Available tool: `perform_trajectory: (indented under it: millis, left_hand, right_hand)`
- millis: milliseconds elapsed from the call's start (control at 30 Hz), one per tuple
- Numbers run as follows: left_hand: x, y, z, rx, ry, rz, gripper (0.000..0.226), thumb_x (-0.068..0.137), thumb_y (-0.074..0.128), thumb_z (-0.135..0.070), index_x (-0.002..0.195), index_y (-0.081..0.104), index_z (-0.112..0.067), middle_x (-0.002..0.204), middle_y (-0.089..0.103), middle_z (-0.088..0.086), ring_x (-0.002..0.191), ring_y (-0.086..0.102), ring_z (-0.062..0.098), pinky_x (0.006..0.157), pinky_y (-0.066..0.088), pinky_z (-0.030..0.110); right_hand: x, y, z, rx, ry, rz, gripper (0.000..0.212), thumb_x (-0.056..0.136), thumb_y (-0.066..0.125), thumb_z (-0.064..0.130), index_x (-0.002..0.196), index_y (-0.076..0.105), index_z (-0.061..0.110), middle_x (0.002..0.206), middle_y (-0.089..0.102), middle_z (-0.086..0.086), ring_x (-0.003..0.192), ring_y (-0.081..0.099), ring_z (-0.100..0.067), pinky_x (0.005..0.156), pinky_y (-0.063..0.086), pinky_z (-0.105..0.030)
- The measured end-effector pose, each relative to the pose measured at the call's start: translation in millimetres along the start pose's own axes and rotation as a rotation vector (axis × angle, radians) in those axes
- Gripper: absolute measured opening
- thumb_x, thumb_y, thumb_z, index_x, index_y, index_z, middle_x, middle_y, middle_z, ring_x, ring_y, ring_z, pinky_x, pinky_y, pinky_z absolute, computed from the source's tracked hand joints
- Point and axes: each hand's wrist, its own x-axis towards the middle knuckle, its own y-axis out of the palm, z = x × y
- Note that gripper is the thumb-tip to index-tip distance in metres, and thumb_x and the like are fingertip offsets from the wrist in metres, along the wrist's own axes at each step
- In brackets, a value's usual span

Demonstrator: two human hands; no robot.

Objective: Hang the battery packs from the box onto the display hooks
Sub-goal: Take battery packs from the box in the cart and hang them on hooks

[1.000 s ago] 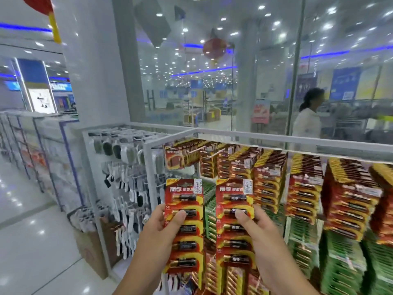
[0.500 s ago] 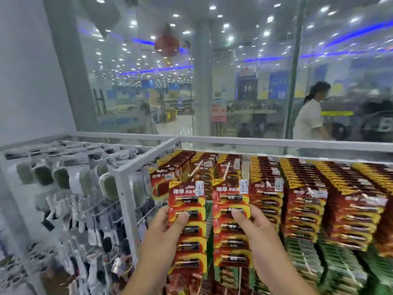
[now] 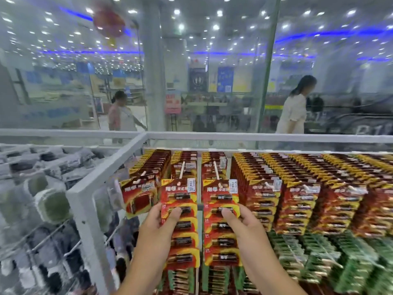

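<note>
My left hand (image 3: 156,226) grips one battery strip (image 3: 180,222) and my right hand (image 3: 244,225) grips another battery strip (image 3: 221,220), tops at the hooks (image 3: 182,169).

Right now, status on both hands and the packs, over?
Left hand grips left battery strip; right hand grips right battery strip. Both strip tops at the white hooks, seating unclear. Full red rows close alongside.

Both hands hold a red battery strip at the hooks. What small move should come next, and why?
Probably push both strips back along the white hooks: the left hand and right hand each grip a red-and-yellow battery strip whose top sits at a hook's front end.
</note>
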Motion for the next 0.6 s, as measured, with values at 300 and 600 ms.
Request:
perform_trajectory:
  millis: [300, 600]
  left_hand:
    - [51.4, 34.0, -1.5, 0.032, 0.015, -0.059, 0.010, 0.100, 0.068, -0.035, 0.104, 0.059, -0.036, 0.099, 0.076, -0.009, 0.084, 0.075, 0.012, 0.070, 0.060, 0.034]
    - [101.0, 54.2, 20.6, 0.010, 0.040, -0.141, 0.048, 0.092, 0.067, -0.062, 0.124, 0.058, -0.028, 0.118, 0.070, -0.011, 0.104, 0.066, 0.006, 0.088, 0.054, 0.032]
  right_hand:
    - [67.8, 26.3, -21.2, -0.070, -0.081, -0.243, 0.041, 0.098, 0.067, 0.049, 0.134, 0.063, 0.029, 0.126, 0.066, 0.016, 0.122, 0.060, -0.012, 0.094, 0.050, -0.030]
    - [130.7, 36.9, -28.1, -0.045, -0.075, -0.373, 0.034, 0.103, 0.064, 0.040, 0.133, 0.060, 0.025, 0.114, 0.069, 0.009, 0.103, 0.066, -0.012, 0.074, 0.047, -0.027]
